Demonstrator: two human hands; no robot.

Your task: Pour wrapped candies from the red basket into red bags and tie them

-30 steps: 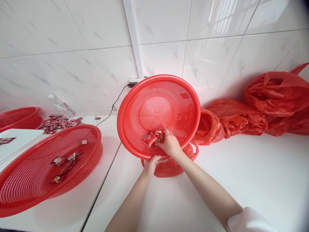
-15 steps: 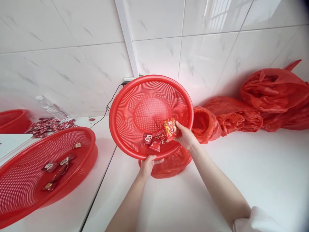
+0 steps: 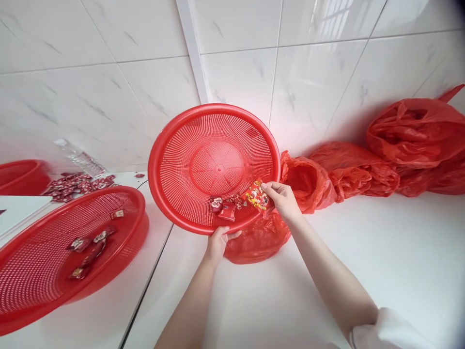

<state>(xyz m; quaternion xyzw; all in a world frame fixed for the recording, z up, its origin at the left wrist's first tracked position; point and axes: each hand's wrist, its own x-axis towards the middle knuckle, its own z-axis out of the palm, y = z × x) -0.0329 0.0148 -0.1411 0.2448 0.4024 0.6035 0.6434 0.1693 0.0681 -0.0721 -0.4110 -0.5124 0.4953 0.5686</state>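
Observation:
A round red plastic colander (image 3: 218, 140) is tilted toward me, and my left hand (image 3: 218, 245) grips its near rim, thumb on top. My right hand (image 3: 283, 198) pinches a shiny red-and-gold candy packet (image 3: 257, 198) at the colander's right inner edge. Beside that packet, a few small red wrapped candies (image 3: 227, 211) lie low in the colander. Below the colander, partly hidden by it, an open red plastic bag (image 3: 257, 245) rests on the white table.
Another red colander (image 3: 134, 208) with several wrapped candies (image 3: 104, 233) stands at left. Behind it are a heap of packets (image 3: 69, 188), a clear bottle (image 3: 80, 159) and a white flat object (image 3: 22, 213). Red plastic bags (image 3: 417, 131) line the tiled wall (image 3: 236, 77) at right.
The colander has shifted a little left and up in view with my left hand. My right hand still pinches the packet, which now sits nearer the colander's right rim.

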